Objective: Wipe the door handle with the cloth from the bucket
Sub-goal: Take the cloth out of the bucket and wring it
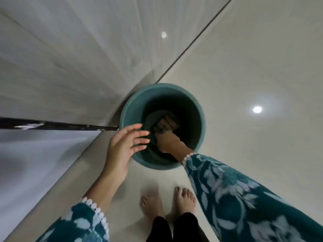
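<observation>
At the bottom of the teal bucket point(125, 109), in the middle of the frame, lies a dark checked cloth point(167, 123), dim in the bucket's shadow. The right hand point(168, 142) reaches down inside the bucket from the lower right, its fingers at the near edge of the cloth; whether they have closed on the cloth cannot be told, since the fingertips are lost in the dark. The left hand point(123, 145) hovers over the bucket's near-left rim, palm turned toward the opening, fingers spread and loose, gripping nothing. Both forearms wear teal sleeves with a pale floral print and white scalloped cuffs, the right sleeve point(236, 194) running to the lower right corner, the left sleeve point(78, 224) at the lower left. Two bare feet point(185, 198) stand on the pale glossy floor point(262, 67) just below the bucket, at the bottom centre, with dark trouser legs above them. Round light reflections shine on the floor to the right and above. A pale grained door or panel point(61, 58) fills the upper left, touching or just beside the bucket.
</observation>
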### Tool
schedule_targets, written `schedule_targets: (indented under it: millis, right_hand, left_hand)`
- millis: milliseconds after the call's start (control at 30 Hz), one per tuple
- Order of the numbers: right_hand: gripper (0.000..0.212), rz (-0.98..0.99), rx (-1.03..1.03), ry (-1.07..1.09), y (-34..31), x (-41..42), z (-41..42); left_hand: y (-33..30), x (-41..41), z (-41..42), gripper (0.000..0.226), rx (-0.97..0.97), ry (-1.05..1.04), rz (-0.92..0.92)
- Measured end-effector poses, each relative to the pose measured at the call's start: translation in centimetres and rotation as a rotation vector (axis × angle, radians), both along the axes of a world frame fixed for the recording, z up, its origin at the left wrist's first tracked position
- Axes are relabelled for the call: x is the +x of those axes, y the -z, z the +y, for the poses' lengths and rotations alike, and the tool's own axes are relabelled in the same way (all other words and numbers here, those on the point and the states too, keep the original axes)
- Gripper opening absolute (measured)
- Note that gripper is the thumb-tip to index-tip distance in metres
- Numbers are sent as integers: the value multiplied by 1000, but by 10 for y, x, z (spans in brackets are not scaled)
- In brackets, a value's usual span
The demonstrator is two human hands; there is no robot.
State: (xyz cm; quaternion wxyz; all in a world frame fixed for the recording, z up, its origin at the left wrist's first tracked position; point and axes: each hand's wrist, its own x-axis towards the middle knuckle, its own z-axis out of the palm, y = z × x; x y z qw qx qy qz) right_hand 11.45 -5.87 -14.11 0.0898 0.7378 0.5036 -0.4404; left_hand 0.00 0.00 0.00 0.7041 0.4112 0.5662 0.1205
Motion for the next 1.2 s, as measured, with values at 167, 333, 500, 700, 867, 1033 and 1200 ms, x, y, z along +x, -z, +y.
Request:
schedule_targets:
  millis: [167, 333, 500, 700, 867, 1033, 1200]
  right_hand:
    - [57, -153, -201, -129, 82, -11, 16]
    - [62, -117, -118, -81, 55, 12, 10]
    - [60, -69, 76, 19, -84, 34, -10]
    - [44, 43, 523, -71, -313, 31, -46]
    - [39, 37, 778, -221, -506, 6, -54]
    - [28, 170, 971, -291, -635, -49, -59]
    - [27, 275, 1134, -335, -662, -136, -67]
  left_hand:
    - [47, 0, 13, 21, 94, 172, -27]
    - [32, -7, 14, 22, 64, 84, 4]
    - [-51, -14, 1, 22, 22, -46, 22]
    - [-208, -31, -19, 28, 392, 179, 217]
    - [-342, -60, -29, 85, 910, 430, 381]
    - [-448, -111, -61, 65, 832, 295, 338]
    - [-507, -200, -97, 16, 395, -230, 227]
